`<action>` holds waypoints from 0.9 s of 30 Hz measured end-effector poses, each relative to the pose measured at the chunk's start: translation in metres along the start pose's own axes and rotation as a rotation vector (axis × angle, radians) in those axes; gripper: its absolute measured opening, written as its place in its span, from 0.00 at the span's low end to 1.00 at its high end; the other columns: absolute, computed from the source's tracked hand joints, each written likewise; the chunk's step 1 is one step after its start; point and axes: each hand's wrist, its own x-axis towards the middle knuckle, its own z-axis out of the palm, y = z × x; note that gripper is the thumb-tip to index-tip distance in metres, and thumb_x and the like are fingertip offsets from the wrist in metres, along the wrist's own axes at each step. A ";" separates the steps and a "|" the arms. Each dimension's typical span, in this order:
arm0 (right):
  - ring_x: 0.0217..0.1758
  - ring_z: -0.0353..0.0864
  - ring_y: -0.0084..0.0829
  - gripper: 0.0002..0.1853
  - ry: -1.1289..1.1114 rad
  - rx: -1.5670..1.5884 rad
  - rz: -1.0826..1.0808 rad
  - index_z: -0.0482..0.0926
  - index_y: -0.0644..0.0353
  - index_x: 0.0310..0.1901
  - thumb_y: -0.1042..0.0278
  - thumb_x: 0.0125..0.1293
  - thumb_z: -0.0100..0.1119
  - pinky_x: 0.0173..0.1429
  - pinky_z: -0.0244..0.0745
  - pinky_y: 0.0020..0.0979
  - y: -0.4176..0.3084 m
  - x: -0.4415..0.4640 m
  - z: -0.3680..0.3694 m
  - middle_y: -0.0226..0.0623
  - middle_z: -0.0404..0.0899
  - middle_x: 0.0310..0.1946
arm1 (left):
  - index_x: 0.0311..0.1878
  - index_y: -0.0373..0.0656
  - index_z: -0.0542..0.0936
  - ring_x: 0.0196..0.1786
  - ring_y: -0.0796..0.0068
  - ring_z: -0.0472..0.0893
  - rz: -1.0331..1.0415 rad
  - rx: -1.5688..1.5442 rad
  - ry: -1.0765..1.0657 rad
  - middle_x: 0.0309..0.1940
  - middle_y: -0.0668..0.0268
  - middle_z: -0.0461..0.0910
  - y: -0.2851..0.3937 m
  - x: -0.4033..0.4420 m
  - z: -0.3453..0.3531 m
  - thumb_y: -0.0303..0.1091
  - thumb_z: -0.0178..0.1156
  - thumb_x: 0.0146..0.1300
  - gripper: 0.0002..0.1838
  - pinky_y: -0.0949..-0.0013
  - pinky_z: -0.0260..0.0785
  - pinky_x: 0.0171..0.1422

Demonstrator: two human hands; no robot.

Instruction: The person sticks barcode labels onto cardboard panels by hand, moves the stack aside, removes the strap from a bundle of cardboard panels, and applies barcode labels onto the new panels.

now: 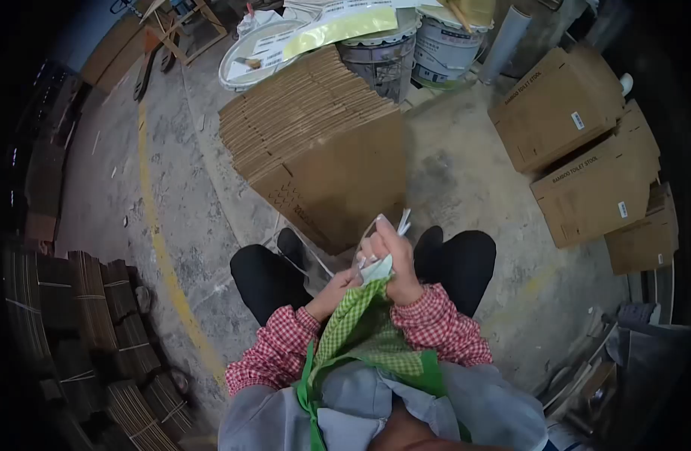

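My right hand (394,259) is closed around a pale, light-blue piece (377,269) at the top of the green checked apron (360,316), with thin white strips (403,222) sticking out by its fingers. Close beside it, my left hand (336,292) is closed at the apron's edge; what its fingers hold is too small to make out. A clear strap or plastic strip (313,252) loops from the hands toward the floor. Both hands are between my knees, in front of a leaning stack of flattened cardboard boxes (338,169).
Printed cartons (563,113) lean at the right. Buckets (447,49) and a round lid with label sheets (263,52) stand behind the stack. Tied cardboard bundles (97,301) fill the lower left. A yellow line (161,248) crosses the floor; assorted items (594,376) lie at lower right.
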 end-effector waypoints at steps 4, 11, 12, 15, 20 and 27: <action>0.18 0.58 0.23 0.26 -0.034 -0.098 -0.043 0.56 0.52 0.16 0.57 0.76 0.36 0.27 0.57 0.27 -0.013 -0.017 0.036 0.27 0.55 0.14 | 0.45 0.34 0.77 0.41 0.76 0.77 0.466 0.303 0.201 0.38 0.64 0.79 0.039 -0.003 0.033 0.38 0.45 0.73 0.17 0.73 0.68 0.47; 0.19 0.65 0.27 0.25 -1.371 -0.316 -0.442 0.72 0.57 0.23 0.45 0.72 0.44 0.27 0.63 0.25 -0.141 -0.098 0.083 0.31 0.67 0.17 | 0.27 0.35 0.74 0.21 0.68 0.73 0.945 0.436 -0.498 0.19 0.58 0.70 0.159 -0.070 0.155 0.32 0.54 0.67 0.13 0.64 0.61 0.27; 0.24 0.68 0.28 0.24 -1.299 -0.269 -0.493 0.73 0.58 0.30 0.43 0.71 0.45 0.31 0.65 0.28 -0.147 -0.096 0.077 0.34 0.70 0.22 | 0.25 0.35 0.73 0.20 0.68 0.71 0.906 0.382 -0.617 0.18 0.57 0.69 0.153 -0.072 0.176 0.32 0.55 0.67 0.15 0.64 0.60 0.26; 0.47 0.75 0.36 0.29 -0.809 -0.047 -0.476 0.73 0.59 0.54 0.39 0.69 0.45 0.53 0.68 0.40 -0.123 -0.073 0.029 0.48 0.76 0.47 | 0.28 0.33 0.75 0.23 0.63 0.73 0.557 0.241 -0.804 0.20 0.56 0.73 0.106 -0.070 0.208 0.28 0.56 0.66 0.11 0.62 0.63 0.29; 0.51 0.74 0.31 0.21 -0.343 -0.595 -0.198 0.72 0.61 0.53 0.52 0.72 0.46 0.58 0.65 0.36 0.004 -0.105 -0.017 0.44 0.76 0.48 | 0.30 0.33 0.77 0.26 0.80 0.77 0.550 -0.083 -0.198 0.23 0.64 0.79 0.197 -0.074 0.152 0.32 0.50 0.69 0.15 0.76 0.67 0.30; 0.25 0.66 0.14 0.14 -0.230 -1.118 0.066 0.78 0.65 0.29 0.63 0.69 0.54 0.31 0.64 0.23 -0.025 -0.155 -0.052 0.24 0.71 0.20 | 0.35 0.30 0.79 0.24 0.74 0.76 1.469 1.365 0.640 0.26 0.64 0.78 0.182 -0.060 0.062 0.30 0.51 0.68 0.12 0.72 0.66 0.28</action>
